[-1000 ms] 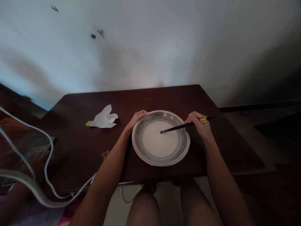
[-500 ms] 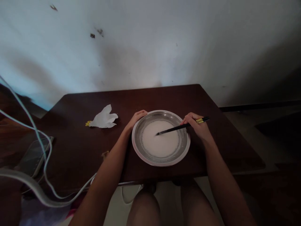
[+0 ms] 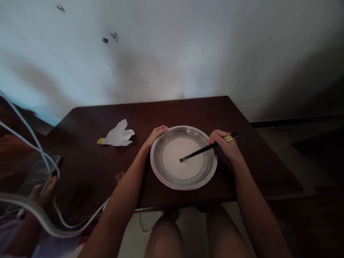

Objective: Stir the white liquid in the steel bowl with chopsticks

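A round metal bowl (image 3: 156,168) stands on the dark table in front of me, holding a white liquid (image 3: 185,168). My left hand (image 3: 157,134) grips its upper left rim, the thumb hidden from view. Black chopsticks with gold bands (image 3: 200,151) are closed in my right hand (image 3: 221,139) at the bowl's right rim. They slant down to the left, their tips at the liquid near the bowl's middle. The two sticks lie so close together that they look almost like one.
A crumpled white tissue (image 3: 118,135) with a yellow piece beside it lies left of the bowl. Another person's hand (image 3: 44,190) touches a phone (image 3: 37,173) on the left. White cables (image 3: 51,222) loop across that corner. A pale wall (image 3: 172,53) rises behind the table (image 3: 172,111).
The chopstick tips have shifted slightly right and toward me in the liquid. Another person's hand has come in at the phone on the left. My left hand keeps its place on the rim.
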Demonstrator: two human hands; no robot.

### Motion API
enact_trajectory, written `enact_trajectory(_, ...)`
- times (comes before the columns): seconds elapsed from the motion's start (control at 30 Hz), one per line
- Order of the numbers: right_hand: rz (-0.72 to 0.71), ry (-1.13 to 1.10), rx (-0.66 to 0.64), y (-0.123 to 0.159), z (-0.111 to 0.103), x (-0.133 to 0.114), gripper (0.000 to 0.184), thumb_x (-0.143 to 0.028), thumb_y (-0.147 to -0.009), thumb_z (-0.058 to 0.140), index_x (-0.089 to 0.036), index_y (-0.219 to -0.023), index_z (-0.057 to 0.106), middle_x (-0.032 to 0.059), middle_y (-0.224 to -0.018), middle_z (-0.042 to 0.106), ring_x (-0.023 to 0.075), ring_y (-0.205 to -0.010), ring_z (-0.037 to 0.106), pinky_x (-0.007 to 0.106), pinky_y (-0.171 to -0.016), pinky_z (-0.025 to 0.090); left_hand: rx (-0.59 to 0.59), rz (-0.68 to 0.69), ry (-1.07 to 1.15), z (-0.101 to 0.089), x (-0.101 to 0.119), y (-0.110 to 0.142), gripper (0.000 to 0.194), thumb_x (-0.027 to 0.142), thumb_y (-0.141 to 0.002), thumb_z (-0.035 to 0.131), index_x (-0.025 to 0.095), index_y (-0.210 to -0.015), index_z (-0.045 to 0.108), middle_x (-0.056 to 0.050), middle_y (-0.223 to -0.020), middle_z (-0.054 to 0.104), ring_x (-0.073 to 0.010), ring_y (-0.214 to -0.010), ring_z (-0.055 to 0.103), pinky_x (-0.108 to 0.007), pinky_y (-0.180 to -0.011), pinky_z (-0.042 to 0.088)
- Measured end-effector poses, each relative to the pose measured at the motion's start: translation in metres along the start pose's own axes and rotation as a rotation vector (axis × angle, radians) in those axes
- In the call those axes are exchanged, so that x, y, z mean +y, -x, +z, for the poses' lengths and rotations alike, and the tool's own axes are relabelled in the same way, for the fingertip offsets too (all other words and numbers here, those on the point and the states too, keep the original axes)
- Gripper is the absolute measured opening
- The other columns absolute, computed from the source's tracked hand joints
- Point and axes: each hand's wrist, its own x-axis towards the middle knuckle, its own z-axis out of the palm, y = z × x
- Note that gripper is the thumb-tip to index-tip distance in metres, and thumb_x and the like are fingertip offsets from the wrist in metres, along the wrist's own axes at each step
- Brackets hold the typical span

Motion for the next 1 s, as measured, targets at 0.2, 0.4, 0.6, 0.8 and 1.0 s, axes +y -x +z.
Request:
enact_trajectory(0.2, -0.020, -0.025, 0.090, 0.0000, -0.0015, 0.0007, 0.034, -0.036, -0.086, 0.057, -0.022, -0.055, 0.057, -0.0013, -0.055, 0.062, 0.0135, -0.058, 0.058, 0.029, -0.064, 0.045, -0.003, 0.005, 0.029, -0.0004, -0.0002, 0.0002, 0.027, 0.039, -0.062, 0.070, 0.015, -0.067, 0.060, 0.003, -0.059, 0.054, -0.0083, -0.053, 0.046, -0.020, -0.052, 0.035)
enact_trajectory(0.4, -0.021, 0.027, 0.053, 0.0001, -0.0018, 0.0014, 0.030, -0.033, -0.086, 0.058, -0.021, -0.058, 0.059, -0.0004, -0.062, 0.066, 0.0139, -0.063, 0.060, 0.029, -0.067, 0.045, 0.006, -0.002, 0.015, 0.0013, 0.0021, 0.0011, 0.027, 0.039, -0.061, 0.069, 0.015, -0.067, 0.060, 0.003, -0.059, 0.054, -0.0086, -0.053, 0.045, -0.021, -0.053, 0.035)
enact_trajectory(0.6, 0.001, 0.004, -0.006, 0.0000, -0.0018, 0.0014, 0.030, -0.032, -0.086, 0.059, -0.021, -0.058, 0.059, -0.0002, -0.062, 0.066, 0.0136, -0.063, 0.060, 0.028, -0.066, 0.045, 0.010, -0.009, 0.003, 0.0017, 0.0017, 0.0011, 0.028, 0.040, -0.062, 0.068, 0.015, -0.068, 0.058, 0.003, -0.058, 0.052, -0.0091, -0.053, 0.045, -0.022, -0.053, 0.034)
enact_trajectory(0.8, -0.022, -0.041, 0.072, -0.0004, -0.0025, 0.0023, 0.034, -0.032, -0.086, 0.057, -0.021, -0.055, 0.057, -0.0020, -0.056, 0.062, 0.0122, -0.058, 0.059, 0.027, -0.063, 0.044, 0.008, -0.006, 0.021, 0.0018, 0.0016, 0.0003, 0.032, 0.041, -0.059, 0.071, 0.013, -0.069, 0.060, 0.003, -0.060, 0.054, -0.0084, -0.055, 0.046, -0.020, -0.054, 0.035)
enact_trajectory(1.0, -0.029, 0.012, 0.070, -0.0007, -0.0015, 0.0022, 0.030, -0.030, -0.086, 0.058, -0.021, -0.057, 0.060, -0.0013, -0.061, 0.066, 0.0127, -0.062, 0.060, 0.027, -0.066, 0.045, 0.005, -0.015, 0.033, 0.0018, 0.0021, 0.0011, 0.031, 0.041, -0.058, 0.071, 0.014, -0.068, 0.059, 0.003, -0.058, 0.054, -0.0079, -0.053, 0.045, -0.020, -0.053, 0.034)
